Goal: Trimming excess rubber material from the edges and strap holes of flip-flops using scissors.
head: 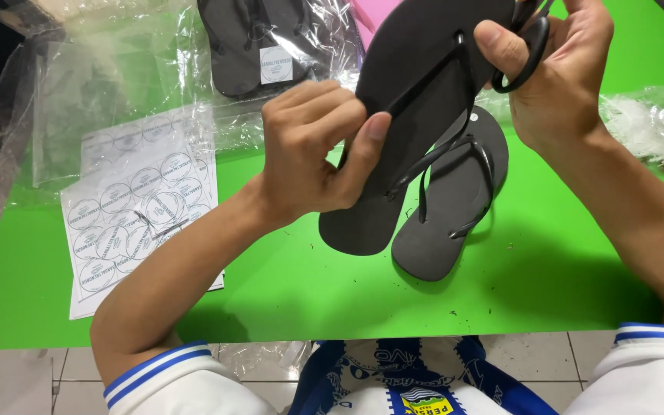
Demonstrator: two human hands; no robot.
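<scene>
Black flip-flop (416, 100) held up above the green table (286, 284), gripped along its left edge by the left hand (313, 150), fingers curled tight and thumb pressed on the sole; right hand (559, 73) closed around black scissors (524, 46) at the far end by the strap. Second flip-flop (455, 207) lying flat just beneath, strap up. Sticker sheet (136, 223) at left mostly full, one bagged, labelled pair (259, 46) at far side: judged early, trimming under way, labelling and bagging left.

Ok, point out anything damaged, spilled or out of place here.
Nothing looks damaged. Small dark specks are scattered on the green table near the lying flip-flop, and crumpled clear plastic is piled loosely along the far side.
</scene>
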